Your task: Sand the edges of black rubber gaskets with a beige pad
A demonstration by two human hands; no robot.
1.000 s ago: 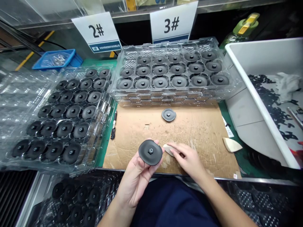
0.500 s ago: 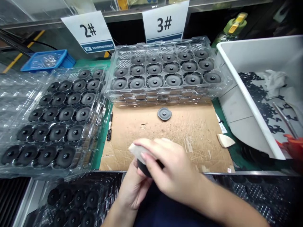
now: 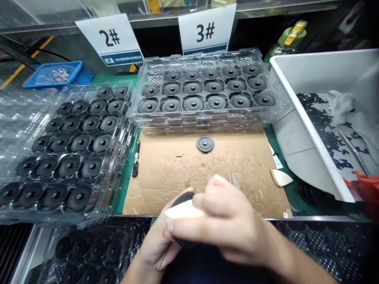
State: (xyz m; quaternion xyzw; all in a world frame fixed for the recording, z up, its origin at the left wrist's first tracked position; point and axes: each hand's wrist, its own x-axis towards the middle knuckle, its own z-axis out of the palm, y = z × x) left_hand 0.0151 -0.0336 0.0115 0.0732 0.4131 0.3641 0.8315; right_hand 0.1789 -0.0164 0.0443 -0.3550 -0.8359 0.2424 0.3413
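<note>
Low in the middle, my left hand (image 3: 161,236) holds a black round part (image 3: 182,200) by its edge. My right hand (image 3: 227,221) grips a cream wedge-shaped pad (image 3: 183,211) and holds it over the face of that part, hiding much of it. Beyond my hands, a single dark disc with a small centre hub (image 3: 205,144) lies on the cardboard sheet (image 3: 166,157). A second cream wedge (image 3: 280,178) rests at the sheet's right edge.
Clear trays of black discs stand at the left (image 3: 79,142) and the back (image 3: 207,85). A white bin (image 3: 310,157) with small black pieces is on the right. A black pen (image 3: 136,157) lies left of the cardboard; a blue basket (image 3: 71,75) is at the back left.
The cream wedge has turned and shows more of its face, and my right hand has rolled over with it. The black part is tilted differently, with its upper edge now showing.
</note>
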